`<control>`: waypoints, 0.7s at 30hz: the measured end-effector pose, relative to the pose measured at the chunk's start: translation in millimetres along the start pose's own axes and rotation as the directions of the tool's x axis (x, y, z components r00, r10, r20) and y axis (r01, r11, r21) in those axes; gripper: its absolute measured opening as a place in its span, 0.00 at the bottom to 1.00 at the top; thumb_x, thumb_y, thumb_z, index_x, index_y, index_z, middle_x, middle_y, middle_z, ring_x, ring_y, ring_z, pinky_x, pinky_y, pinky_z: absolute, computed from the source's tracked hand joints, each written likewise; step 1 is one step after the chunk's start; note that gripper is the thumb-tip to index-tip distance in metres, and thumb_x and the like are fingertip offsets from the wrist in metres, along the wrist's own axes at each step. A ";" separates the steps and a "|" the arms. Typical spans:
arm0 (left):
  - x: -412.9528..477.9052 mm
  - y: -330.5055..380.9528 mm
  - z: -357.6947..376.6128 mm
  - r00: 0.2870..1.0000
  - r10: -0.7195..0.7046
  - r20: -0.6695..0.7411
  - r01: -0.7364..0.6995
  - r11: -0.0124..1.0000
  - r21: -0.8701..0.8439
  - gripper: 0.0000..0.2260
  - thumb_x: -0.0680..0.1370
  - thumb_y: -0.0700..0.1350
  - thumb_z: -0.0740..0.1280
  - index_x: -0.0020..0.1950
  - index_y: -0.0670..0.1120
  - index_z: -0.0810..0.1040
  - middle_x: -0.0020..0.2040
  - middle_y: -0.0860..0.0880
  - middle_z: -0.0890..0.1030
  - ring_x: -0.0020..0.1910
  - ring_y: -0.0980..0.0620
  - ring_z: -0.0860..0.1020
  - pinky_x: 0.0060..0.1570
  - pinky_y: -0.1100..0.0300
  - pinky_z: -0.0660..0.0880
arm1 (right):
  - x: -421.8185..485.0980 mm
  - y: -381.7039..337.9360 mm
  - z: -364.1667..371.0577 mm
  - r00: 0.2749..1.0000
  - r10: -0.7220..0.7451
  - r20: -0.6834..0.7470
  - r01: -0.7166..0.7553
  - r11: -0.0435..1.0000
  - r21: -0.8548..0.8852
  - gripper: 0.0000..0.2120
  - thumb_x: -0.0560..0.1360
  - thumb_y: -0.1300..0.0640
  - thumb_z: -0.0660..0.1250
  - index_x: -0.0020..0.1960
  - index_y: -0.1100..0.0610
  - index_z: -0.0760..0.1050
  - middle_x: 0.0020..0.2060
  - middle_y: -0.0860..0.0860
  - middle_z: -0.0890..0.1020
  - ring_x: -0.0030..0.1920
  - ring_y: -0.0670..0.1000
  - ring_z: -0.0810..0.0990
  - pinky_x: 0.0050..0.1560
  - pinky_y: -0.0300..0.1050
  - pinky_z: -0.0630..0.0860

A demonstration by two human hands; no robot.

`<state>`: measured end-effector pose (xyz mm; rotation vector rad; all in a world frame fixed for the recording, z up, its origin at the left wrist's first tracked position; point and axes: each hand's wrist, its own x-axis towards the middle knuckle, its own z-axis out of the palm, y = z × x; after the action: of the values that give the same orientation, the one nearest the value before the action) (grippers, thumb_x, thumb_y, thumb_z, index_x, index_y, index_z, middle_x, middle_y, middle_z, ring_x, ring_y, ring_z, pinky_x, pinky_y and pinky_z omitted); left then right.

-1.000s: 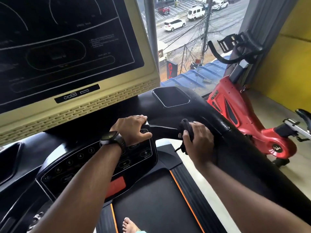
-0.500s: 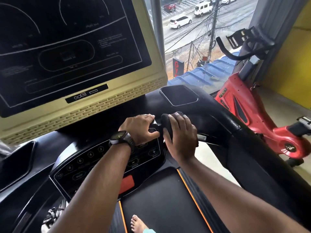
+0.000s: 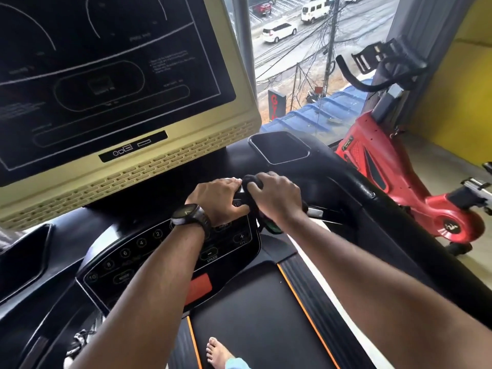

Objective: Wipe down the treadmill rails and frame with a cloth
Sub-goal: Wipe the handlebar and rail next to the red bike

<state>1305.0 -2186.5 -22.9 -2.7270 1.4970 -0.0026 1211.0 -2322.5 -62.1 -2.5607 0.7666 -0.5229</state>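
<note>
I stand on a black treadmill, facing its console. My left hand [image 3: 222, 199], a watch on the wrist, grips the short black front grip bar [image 3: 315, 210] just above the button panel [image 3: 170, 251]. My right hand [image 3: 277, 199] sits right beside it and touches it, fingers curled over a dark cloth [image 3: 251, 181] that is wrapped round the same bar. A loose end of the cloth hangs below my right wrist. The thick black right side rail [image 3: 415, 235] runs from the console toward the lower right.
A large cream-framed dark screen [image 3: 111, 83] fills the upper left. The belt [image 3: 255, 320] with orange edge lines lies below, with my bare foot [image 3: 218, 354] on it. A red exercise bike [image 3: 404, 182] stands at the right by a yellow wall, and a window shows a street.
My right hand has slid the cloth leftward along the grip bar, from near the right side rail until it meets my left hand. The left hand has kept its grip.
</note>
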 end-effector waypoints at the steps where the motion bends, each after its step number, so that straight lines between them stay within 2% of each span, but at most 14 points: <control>1: -1.1 0.7 0.0 1.000 0.000 -0.008 0.000 1.000 -0.006 0.31 0.74 0.69 0.60 0.72 0.53 0.71 0.69 0.56 0.76 0.66 0.53 0.75 0.59 0.53 0.73 | 3.5 0.6 -2.0 0.997 0.027 0.066 -0.029 0.999 0.026 0.16 0.77 0.40 0.59 0.47 0.49 0.79 0.48 0.50 0.83 0.51 0.58 0.81 0.47 0.51 0.72; 2: -2.2 1.2 -0.3 1.000 0.000 -0.017 0.000 1.000 -0.015 0.31 0.74 0.69 0.60 0.70 0.53 0.72 0.68 0.56 0.76 0.65 0.52 0.76 0.57 0.53 0.74 | -0.4 1.0 -1.0 0.999 0.022 0.043 -0.023 0.999 0.024 0.16 0.77 0.40 0.59 0.47 0.49 0.79 0.48 0.50 0.83 0.50 0.58 0.81 0.47 0.51 0.72; 3: -2.8 1.6 -1.1 1.000 0.000 -0.021 0.000 1.000 -0.023 0.30 0.73 0.68 0.59 0.70 0.53 0.72 0.67 0.56 0.77 0.64 0.52 0.77 0.57 0.53 0.74 | -9.4 2.3 3.8 0.997 -0.006 -0.071 0.007 1.000 0.009 0.16 0.77 0.40 0.60 0.47 0.49 0.80 0.47 0.49 0.83 0.49 0.57 0.81 0.46 0.51 0.73; 5: -3.1 2.1 -2.2 1.000 0.000 -0.017 0.000 1.000 -0.016 0.30 0.74 0.67 0.59 0.70 0.52 0.72 0.67 0.55 0.77 0.64 0.52 0.77 0.57 0.53 0.74 | -34.4 5.3 8.7 0.979 -0.077 -0.191 0.072 0.997 -0.036 0.15 0.75 0.41 0.61 0.47 0.50 0.80 0.47 0.48 0.83 0.48 0.57 0.82 0.44 0.51 0.74; 7: -2.6 2.1 -2.3 1.000 -0.002 -0.016 0.002 1.000 -0.005 0.31 0.74 0.68 0.59 0.71 0.52 0.71 0.68 0.55 0.77 0.64 0.52 0.76 0.57 0.54 0.73 | -25.1 6.9 -0.4 0.991 -0.097 -0.097 0.095 0.995 -0.024 0.16 0.75 0.40 0.60 0.46 0.50 0.79 0.46 0.49 0.83 0.48 0.59 0.82 0.43 0.51 0.73; 9: -1.8 1.9 -2.4 1.000 -0.002 -0.004 0.002 1.000 -0.001 0.32 0.74 0.68 0.59 0.73 0.51 0.70 0.70 0.55 0.75 0.66 0.52 0.75 0.60 0.53 0.73 | 4.4 8.9 -14.0 0.993 0.047 0.111 -0.051 0.998 0.040 0.17 0.76 0.38 0.59 0.44 0.50 0.78 0.46 0.51 0.83 0.50 0.60 0.81 0.44 0.50 0.70; 10: -2.0 1.6 -2.6 1.000 -0.005 0.004 0.005 1.000 -0.001 0.33 0.74 0.68 0.59 0.74 0.51 0.69 0.72 0.55 0.73 0.68 0.52 0.73 0.62 0.53 0.72 | 12.5 11.9 -14.8 0.981 0.091 0.172 -0.106 0.991 0.080 0.17 0.76 0.38 0.59 0.43 0.50 0.77 0.46 0.51 0.84 0.50 0.60 0.81 0.44 0.50 0.70; 11: -1.9 1.5 -2.8 1.000 -0.006 0.010 0.006 1.000 -0.002 0.34 0.74 0.68 0.59 0.76 0.51 0.67 0.73 0.54 0.72 0.70 0.53 0.72 0.64 0.53 0.71 | 9.6 13.1 -14.9 0.981 0.095 0.166 -0.109 0.991 0.079 0.17 0.76 0.38 0.59 0.43 0.50 0.77 0.46 0.51 0.84 0.50 0.59 0.81 0.45 0.50 0.71; 13: -2.4 1.2 -2.6 1.000 -0.003 0.014 0.003 1.000 0.004 0.35 0.74 0.68 0.59 0.77 0.51 0.66 0.75 0.54 0.70 0.72 0.53 0.70 0.66 0.53 0.70 | -15.6 16.2 -4.8 0.997 0.028 -0.065 -0.026 0.999 0.038 0.16 0.76 0.39 0.59 0.46 0.49 0.79 0.47 0.49 0.83 0.49 0.58 0.82 0.46 0.51 0.74; 15: -1.6 1.0 -2.2 1.000 -0.001 0.018 0.000 1.000 0.011 0.35 0.75 0.68 0.60 0.77 0.51 0.65 0.75 0.54 0.69 0.72 0.53 0.70 0.66 0.53 0.69 | -39.7 19.5 2.7 0.978 -0.054 -0.200 0.058 0.998 0.010 0.16 0.75 0.40 0.61 0.48 0.49 0.80 0.48 0.47 0.83 0.49 0.57 0.82 0.46 0.51 0.75; 17: -1.7 1.0 -2.2 1.000 0.003 0.014 -0.004 1.000 0.015 0.35 0.75 0.67 0.60 0.77 0.51 0.65 0.75 0.54 0.69 0.72 0.53 0.69 0.67 0.53 0.69 | -23.4 20.8 -6.9 0.996 -0.027 -0.079 0.028 0.999 0.020 0.17 0.75 0.39 0.60 0.47 0.49 0.80 0.47 0.49 0.83 0.49 0.58 0.82 0.45 0.51 0.73; 19: -1.5 1.0 -3.2 1.000 0.009 0.012 -0.009 1.000 0.019 0.34 0.76 0.67 0.60 0.78 0.51 0.64 0.76 0.54 0.69 0.73 0.53 0.68 0.67 0.53 0.69 | 6.7 25.6 -16.6 0.979 0.127 0.161 -0.140 0.987 0.072 0.18 0.76 0.36 0.58 0.44 0.48 0.78 0.45 0.51 0.83 0.51 0.60 0.81 0.45 0.50 0.70; 20: -2.1 1.0 -3.2 1.000 0.007 0.017 -0.007 1.000 0.019 0.34 0.76 0.67 0.60 0.78 0.51 0.64 0.76 0.54 0.68 0.73 0.54 0.68 0.67 0.53 0.69 | 9.5 26.7 -18.2 0.967 0.156 0.203 -0.178 0.979 0.094 0.19 0.76 0.36 0.58 0.44 0.48 0.78 0.45 0.52 0.83 0.51 0.60 0.81 0.45 0.50 0.70; 21: -2.4 1.0 -2.6 1.000 0.005 0.015 -0.005 1.000 0.020 0.34 0.76 0.67 0.60 0.78 0.51 0.64 0.76 0.54 0.68 0.73 0.54 0.68 0.67 0.53 0.69 | 4.3 28.3 -17.6 0.973 0.154 0.174 -0.172 0.980 0.097 0.19 0.76 0.36 0.57 0.45 0.48 0.78 0.45 0.51 0.83 0.51 0.60 0.81 0.46 0.50 0.71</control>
<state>1302.9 -2185.2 -20.2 -2.7020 1.4918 0.0026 1194.2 -2351.5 -60.0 -2.3773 0.8537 -0.2877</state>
